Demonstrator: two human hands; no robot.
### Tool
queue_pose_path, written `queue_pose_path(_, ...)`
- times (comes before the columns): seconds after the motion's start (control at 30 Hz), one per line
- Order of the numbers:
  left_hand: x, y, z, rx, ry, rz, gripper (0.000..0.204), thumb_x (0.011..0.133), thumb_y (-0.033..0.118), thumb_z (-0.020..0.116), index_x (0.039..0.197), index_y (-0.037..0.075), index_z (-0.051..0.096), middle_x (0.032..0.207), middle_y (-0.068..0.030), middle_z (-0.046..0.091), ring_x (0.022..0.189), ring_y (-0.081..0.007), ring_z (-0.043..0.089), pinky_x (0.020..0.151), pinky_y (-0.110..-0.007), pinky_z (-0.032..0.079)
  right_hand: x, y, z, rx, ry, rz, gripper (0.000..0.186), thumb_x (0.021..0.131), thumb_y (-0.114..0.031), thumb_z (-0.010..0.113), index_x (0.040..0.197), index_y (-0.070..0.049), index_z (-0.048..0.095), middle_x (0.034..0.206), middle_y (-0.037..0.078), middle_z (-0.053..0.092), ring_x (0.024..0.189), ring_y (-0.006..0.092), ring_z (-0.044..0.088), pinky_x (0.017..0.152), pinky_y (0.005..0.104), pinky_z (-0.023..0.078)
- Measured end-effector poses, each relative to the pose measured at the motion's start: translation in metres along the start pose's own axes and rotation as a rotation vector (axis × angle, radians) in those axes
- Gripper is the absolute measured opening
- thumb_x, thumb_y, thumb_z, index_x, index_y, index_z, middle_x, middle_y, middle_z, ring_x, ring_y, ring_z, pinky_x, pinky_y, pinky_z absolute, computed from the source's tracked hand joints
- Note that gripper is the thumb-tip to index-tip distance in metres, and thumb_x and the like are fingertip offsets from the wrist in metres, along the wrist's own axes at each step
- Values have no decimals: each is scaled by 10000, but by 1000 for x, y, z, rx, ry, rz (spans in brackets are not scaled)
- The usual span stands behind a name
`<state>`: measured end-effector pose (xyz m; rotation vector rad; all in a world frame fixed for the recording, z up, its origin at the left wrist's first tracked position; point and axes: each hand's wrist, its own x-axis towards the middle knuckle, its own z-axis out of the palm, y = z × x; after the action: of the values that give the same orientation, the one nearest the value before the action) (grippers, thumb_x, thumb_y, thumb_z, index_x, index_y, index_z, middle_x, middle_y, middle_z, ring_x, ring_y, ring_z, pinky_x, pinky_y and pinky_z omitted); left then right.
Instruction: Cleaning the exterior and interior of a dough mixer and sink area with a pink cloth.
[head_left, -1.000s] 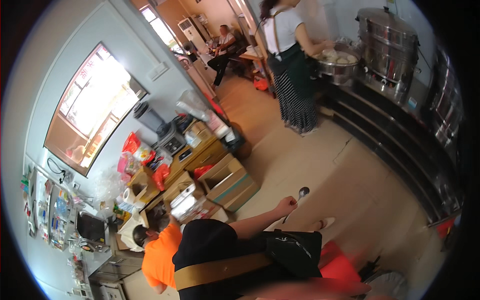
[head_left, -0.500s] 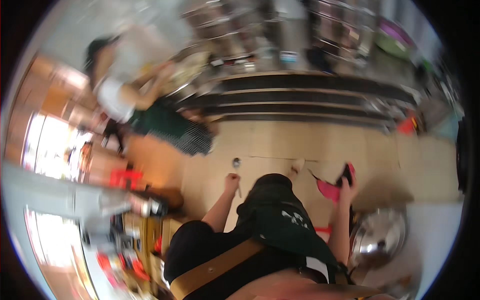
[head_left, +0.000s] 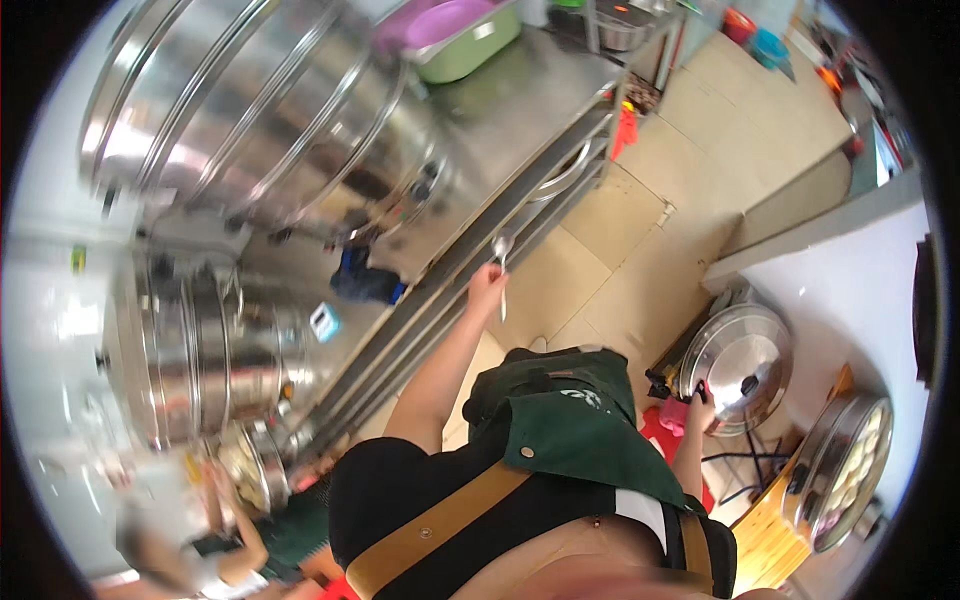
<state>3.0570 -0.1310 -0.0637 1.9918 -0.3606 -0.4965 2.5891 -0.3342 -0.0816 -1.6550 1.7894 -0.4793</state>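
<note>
My left hand (head_left: 487,287) is closed round the handle of a metal spoon (head_left: 502,246), in front of the steel table. The spoon's bowl points away from me and its handle sticks out below my fist. Low on the right, my right hand (head_left: 706,408) is closed on a pink and black item (head_left: 675,416), whose kind I cannot make out. Just beyond that hand stands a large round steel lid (head_left: 738,352) with a black knob. From here I cannot tell whether the hand touches the lid.
Tall stacked steel steamers (head_left: 270,120) and a green tub (head_left: 468,45) stand on the shelved steel table (head_left: 500,110). A dark blue cloth (head_left: 365,278) lies near its edge. Right, a steamer tray (head_left: 845,475) holds pale buns. A co-worker (head_left: 230,545) works at lower left.
My view has turned to the right, so the co-worker has shifted to the lower left and the bun tray has come into view. The right hand has come nearer the lid. Both hands keep their hold.
</note>
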Motion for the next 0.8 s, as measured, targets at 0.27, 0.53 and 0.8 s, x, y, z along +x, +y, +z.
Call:
queue_pose_path(0.27, 181, 219, 193, -401, -410, -9, 76, 745, 85, 578, 786, 47, 527, 606, 15, 495, 447, -50, 417, 382, -188, 334, 2, 123, 9, -87, 384, 657, 319, 705, -272, 531, 779, 29, 606, 742, 176, 606, 713, 297, 584, 658, 358, 439)
queue_pose_path(0.53, 305, 333, 334, -374, -434, -25, 105, 734, 92, 586, 807, 38, 534, 621, 15, 508, 463, -43, 418, 393, -182, 316, 242, -96, 9, 65, 27, 344, 424, 653, -224, 545, 1049, -73, 538, 951, 175, 567, 856, 306, 547, 735, 360, 432)
queue_pose_path(0.8, 399, 375, 489, -348, -525, -74, 84, 731, 99, 593, 791, 64, 545, 635, 22, 524, 467, -40, 433, 427, -171, 353, 547, -286, 34, -45, 135, -325, 342, 667, -133, 526, 998, -45, 524, 970, 136, 483, 875, 322, 497, 752, 365, 411)
